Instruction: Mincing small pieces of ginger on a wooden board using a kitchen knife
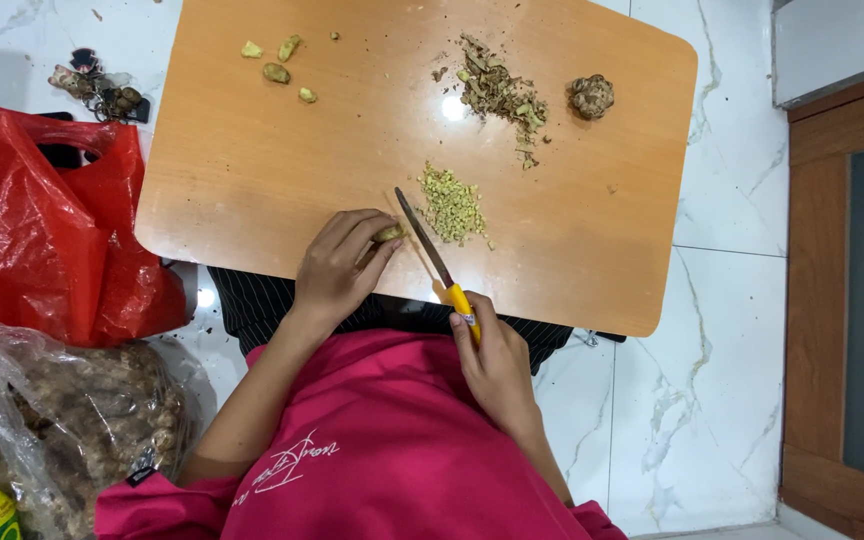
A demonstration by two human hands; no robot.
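A white marble floor (712,330) is seen all around, and on it a low orange-brown wooden surface (252,150) is set across the middle. At nine o'clock a crumpled red plastic bag (52,230) is slumped, and at seven o'clock a clear plastic bag of knobbly brown roots (82,410) is lying just below it. A wooden door frame (812,300) is seen at three o'clock.

On the surface, a heap of brown peelings (497,92) is gathered at twelve o'clock, with one unpeeled root lump (590,96) just beside it toward one o'clock. A few peeled yellowish chunks (277,72) are scattered at eleven o'clock. A small pile of finely chopped pieces (450,207) is lying at the centre.

The left hand (337,268) is curled, fingertips pressed down, and a small ginger piece (388,233) is pinned against the surface at its near edge. The right hand (492,360) is closed around the yellow handle of a knife (430,250), whose blade is laid slanting between the held piece and the chopped pile, tip toward eleven o'clock. A bunch of keys (97,90) is resting on the floor at ten o'clock.
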